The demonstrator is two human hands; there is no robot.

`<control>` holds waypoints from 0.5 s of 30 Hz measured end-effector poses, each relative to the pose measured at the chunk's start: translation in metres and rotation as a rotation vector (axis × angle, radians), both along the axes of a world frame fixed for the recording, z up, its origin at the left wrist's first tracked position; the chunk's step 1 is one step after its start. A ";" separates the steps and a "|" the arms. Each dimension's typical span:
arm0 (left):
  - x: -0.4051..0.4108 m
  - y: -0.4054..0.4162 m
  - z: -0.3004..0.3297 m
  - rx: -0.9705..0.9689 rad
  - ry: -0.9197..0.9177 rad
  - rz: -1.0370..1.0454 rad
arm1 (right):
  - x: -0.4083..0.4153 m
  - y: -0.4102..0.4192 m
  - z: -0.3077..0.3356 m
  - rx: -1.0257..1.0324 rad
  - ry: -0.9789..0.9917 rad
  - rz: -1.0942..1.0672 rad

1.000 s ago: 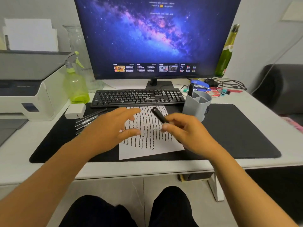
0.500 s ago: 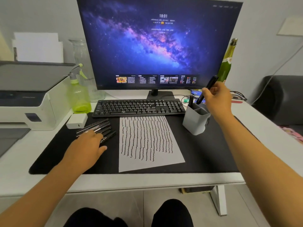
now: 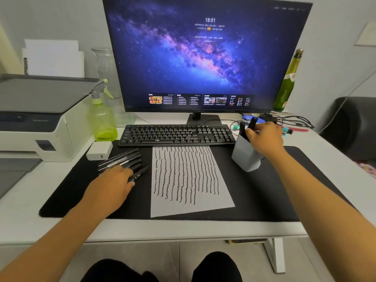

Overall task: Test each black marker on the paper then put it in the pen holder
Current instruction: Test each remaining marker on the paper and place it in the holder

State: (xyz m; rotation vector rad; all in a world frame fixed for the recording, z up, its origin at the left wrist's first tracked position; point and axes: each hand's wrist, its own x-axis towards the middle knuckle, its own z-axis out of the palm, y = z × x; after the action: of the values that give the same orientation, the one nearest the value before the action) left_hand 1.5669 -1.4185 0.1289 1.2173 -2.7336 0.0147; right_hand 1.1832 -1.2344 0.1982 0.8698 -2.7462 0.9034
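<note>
A white sheet of paper (image 3: 189,180) covered with wavy black test lines lies on the black desk mat (image 3: 274,190). Left of it, several black markers (image 3: 120,158) lie in a loose pile. My left hand (image 3: 110,185) rests flat on the pile's near end, fingertips on the markers, lifting none. The grey pen holder (image 3: 245,157) stands right of the paper. My right hand (image 3: 263,139) hovers over its opening, shut on a black marker (image 3: 252,122) whose lower end dips inside. Another marker (image 3: 242,128) stands in the holder beside it.
A black keyboard (image 3: 177,135) and a large monitor (image 3: 203,55) sit behind the paper. A green spray bottle (image 3: 102,121), a white charger block (image 3: 99,150) and a printer (image 3: 34,119) stand at the left. A green glass bottle (image 3: 286,84) and cables (image 3: 293,121) are at the back right.
My right hand carried the marker from above the paper over to the pen holder and lowered it into the opening. My left hand left the paper and settled on the marker pile.
</note>
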 end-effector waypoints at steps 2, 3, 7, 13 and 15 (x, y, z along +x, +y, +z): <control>-0.001 0.002 0.001 0.004 0.026 0.001 | 0.002 0.002 -0.002 0.064 0.035 0.019; -0.001 0.004 0.003 0.010 0.050 0.005 | 0.002 0.003 -0.004 0.094 0.067 0.031; -0.002 0.017 0.013 0.104 0.254 -0.008 | 0.009 0.007 -0.003 0.103 0.067 0.042; -0.015 0.046 0.039 0.710 0.834 -0.051 | 0.085 0.020 -0.002 -0.506 0.242 0.158; -0.024 0.060 0.045 1.014 1.039 -0.040 | 0.132 0.022 -0.009 -0.505 0.056 0.373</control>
State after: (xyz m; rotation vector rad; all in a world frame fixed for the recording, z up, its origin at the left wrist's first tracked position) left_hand 1.5428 -1.3587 0.1742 0.8593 -1.7397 -1.6257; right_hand 1.3156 -1.2126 0.1888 1.2795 -2.1722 1.5157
